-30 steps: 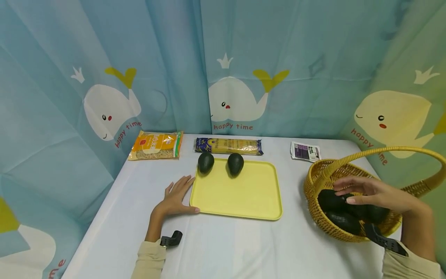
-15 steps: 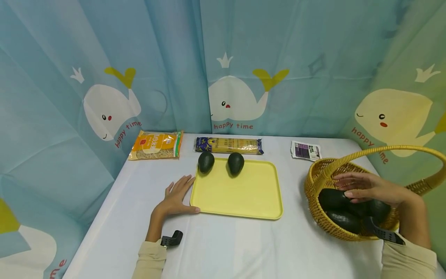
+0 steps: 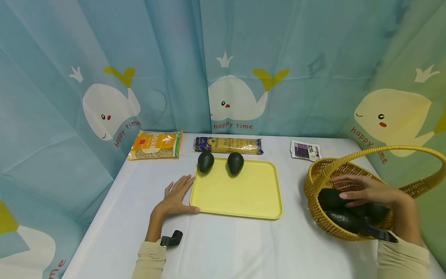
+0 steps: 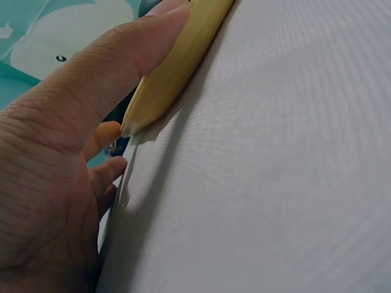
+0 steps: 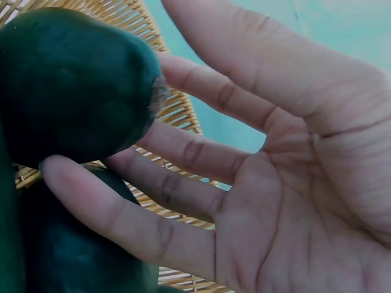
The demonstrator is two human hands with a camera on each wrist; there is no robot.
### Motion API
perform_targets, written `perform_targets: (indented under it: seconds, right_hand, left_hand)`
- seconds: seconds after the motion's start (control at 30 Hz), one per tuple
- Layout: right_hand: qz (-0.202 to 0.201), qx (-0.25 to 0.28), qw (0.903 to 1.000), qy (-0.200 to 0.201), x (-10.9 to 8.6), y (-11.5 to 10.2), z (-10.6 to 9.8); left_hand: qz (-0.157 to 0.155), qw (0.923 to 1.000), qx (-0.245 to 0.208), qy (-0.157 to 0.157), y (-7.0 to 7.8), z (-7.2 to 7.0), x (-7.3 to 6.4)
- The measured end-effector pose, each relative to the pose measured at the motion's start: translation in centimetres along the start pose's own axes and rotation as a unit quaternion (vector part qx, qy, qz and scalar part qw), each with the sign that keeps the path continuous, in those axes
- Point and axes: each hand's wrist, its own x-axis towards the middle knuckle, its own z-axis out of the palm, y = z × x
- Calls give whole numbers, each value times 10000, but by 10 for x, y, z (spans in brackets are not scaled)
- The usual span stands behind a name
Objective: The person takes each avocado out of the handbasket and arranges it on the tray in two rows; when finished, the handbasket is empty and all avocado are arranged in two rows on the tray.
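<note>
My left hand lies at the left edge of a yellow tray, fingers spread along its side. In the left wrist view the thumb rests on the tray's rim. Two dark green avocados sit at the tray's back left. My right hand is inside a wicker basket with several more avocados. In the right wrist view, fairly straight fingers reach along and behind one avocado, with the thumb apart from it. A second avocado lies below.
Behind the tray lies a long noodle packet. An orange grain bag is at the back left, and a small white and purple packet at the back right. The basket's tall handle arches over the right forearm's side. Curtains enclose the table.
My right hand has moved slightly left and lower into the basket, closer to the avocado on the left. The left hand and tray have stayed in place.
</note>
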Motion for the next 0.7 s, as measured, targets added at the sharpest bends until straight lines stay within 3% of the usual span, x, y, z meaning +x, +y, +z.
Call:
perform_targets:
  seconds: [0.7]
  right_hand:
    - [260, -392, 9988, 102, 14, 1, 13]
  left_hand:
    - [-20, 10000, -41, -48, 0, 0, 0]
